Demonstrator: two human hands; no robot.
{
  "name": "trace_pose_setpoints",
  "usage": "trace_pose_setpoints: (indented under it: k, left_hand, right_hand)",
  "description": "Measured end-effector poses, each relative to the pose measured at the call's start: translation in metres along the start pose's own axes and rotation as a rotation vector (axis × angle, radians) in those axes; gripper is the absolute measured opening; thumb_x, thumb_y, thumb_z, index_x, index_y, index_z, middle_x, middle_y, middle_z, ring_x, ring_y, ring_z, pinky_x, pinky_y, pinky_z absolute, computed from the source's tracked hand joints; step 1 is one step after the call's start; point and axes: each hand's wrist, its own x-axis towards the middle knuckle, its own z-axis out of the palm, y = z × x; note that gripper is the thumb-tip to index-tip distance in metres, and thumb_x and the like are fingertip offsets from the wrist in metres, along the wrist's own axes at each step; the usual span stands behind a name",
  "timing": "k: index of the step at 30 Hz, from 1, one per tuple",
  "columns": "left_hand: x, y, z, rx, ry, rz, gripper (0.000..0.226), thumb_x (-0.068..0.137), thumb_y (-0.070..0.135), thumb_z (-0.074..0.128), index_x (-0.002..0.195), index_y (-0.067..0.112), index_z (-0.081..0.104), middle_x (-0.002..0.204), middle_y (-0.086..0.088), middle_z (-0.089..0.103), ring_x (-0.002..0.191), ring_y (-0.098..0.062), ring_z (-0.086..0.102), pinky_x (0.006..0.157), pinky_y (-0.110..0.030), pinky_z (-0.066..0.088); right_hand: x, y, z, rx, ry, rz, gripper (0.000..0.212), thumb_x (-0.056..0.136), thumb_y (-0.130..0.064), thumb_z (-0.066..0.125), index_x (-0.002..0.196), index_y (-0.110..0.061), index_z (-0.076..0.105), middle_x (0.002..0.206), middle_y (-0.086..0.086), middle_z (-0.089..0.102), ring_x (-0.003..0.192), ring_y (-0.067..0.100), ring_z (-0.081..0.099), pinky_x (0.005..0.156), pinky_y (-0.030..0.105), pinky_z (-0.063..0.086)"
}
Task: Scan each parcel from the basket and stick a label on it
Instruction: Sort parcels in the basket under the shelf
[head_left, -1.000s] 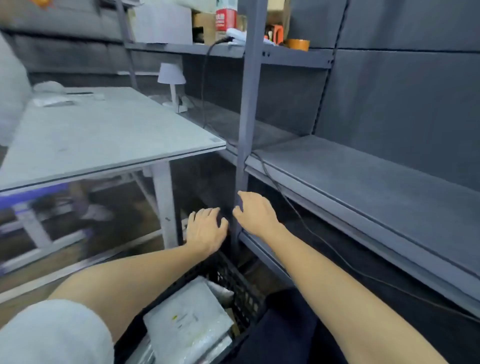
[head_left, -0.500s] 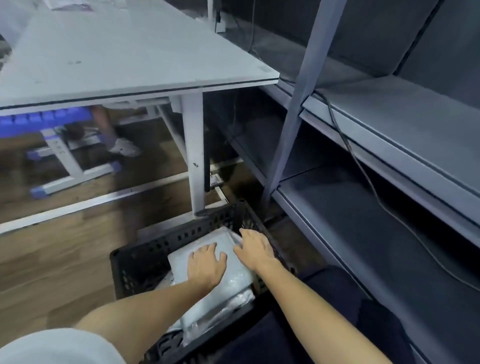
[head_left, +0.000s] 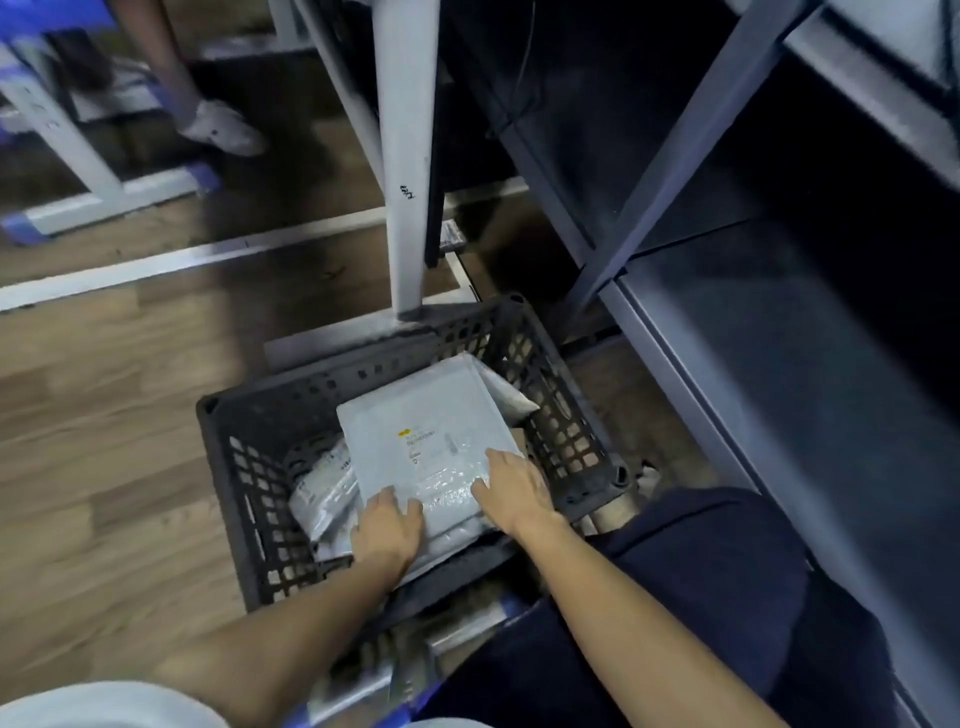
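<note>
A person's left hand (head_left: 387, 532) and right hand (head_left: 514, 491) are resting on the top grey parcel (head_left: 431, 447) (fingers spread flat, gripping nothing) inside a black basket (head_left: 249, 467) sitting on the wooden floor (head_left: 104, 415), beyond it a white bench leg (head_left: 408, 156).

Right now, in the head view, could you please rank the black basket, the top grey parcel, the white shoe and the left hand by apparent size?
1. black basket
2. top grey parcel
3. white shoe and left hand: they look alike, and the shoe lies farther from the camera, so I leave them unranked.
</note>
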Motion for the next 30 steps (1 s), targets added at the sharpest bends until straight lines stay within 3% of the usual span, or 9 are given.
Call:
trace_pose_setpoints:
  k: [7, 14, 24, 30]
  left_hand:
    - [0.021, 0.000, 0.006, -0.508, 0.072, -0.273, 0.056, 0.091, 0.027, 0.058, 0.136, 0.000, 0.037, 0.136, -0.020, 0.049, 0.122, -0.039, 0.049, 0.104, -0.044, 0.039]
    - [0.034, 0.000, 0.008, -0.849, 0.066, -0.488, 0.084, 0.082, 0.045, 0.071, 0.145, 0.007, 0.031, 0.143, -0.015, 0.045, 0.130, -0.039, 0.042, 0.111, -0.048, 0.032]
    - [0.058, -0.030, 0.019, -1.004, -0.119, -0.377, 0.067, 0.076, 0.037, 0.077, 0.133, 0.020, 0.048, 0.128, -0.005, 0.061, 0.115, -0.035, 0.057, 0.102, -0.057, 0.041]
    - [0.048, -0.021, 0.007, -0.988, -0.131, -0.310, 0.045, 0.094, 0.018, 0.059, 0.136, 0.020, 0.042, 0.129, -0.007, 0.059, 0.116, -0.035, 0.057, 0.101, -0.057, 0.042]
  right_hand:
    - [0.010, 0.006, 0.007, 0.090, -0.034, 0.058, 0.051, 0.097, -0.030, 0.044, 0.142, -0.008, 0.037, 0.143, 0.013, 0.044, 0.131, 0.030, 0.039, 0.109, 0.034, 0.029]
    - [0.011, 0.004, 0.007, 0.149, -0.033, 0.087, 0.050, 0.098, -0.031, 0.042, 0.142, -0.008, 0.035, 0.144, 0.012, 0.042, 0.131, 0.029, 0.038, 0.108, 0.037, 0.030]
    - [0.010, 0.005, 0.005, 0.182, -0.002, 0.090, 0.053, 0.099, -0.030, 0.041, 0.146, -0.009, 0.030, 0.146, 0.010, 0.039, 0.133, 0.026, 0.036, 0.110, 0.037, 0.028]
    - [0.010, 0.005, 0.005, 0.187, 0.006, 0.085, 0.050, 0.099, -0.030, 0.041, 0.143, -0.009, 0.034, 0.144, 0.010, 0.039, 0.132, 0.025, 0.035, 0.109, 0.036, 0.028]
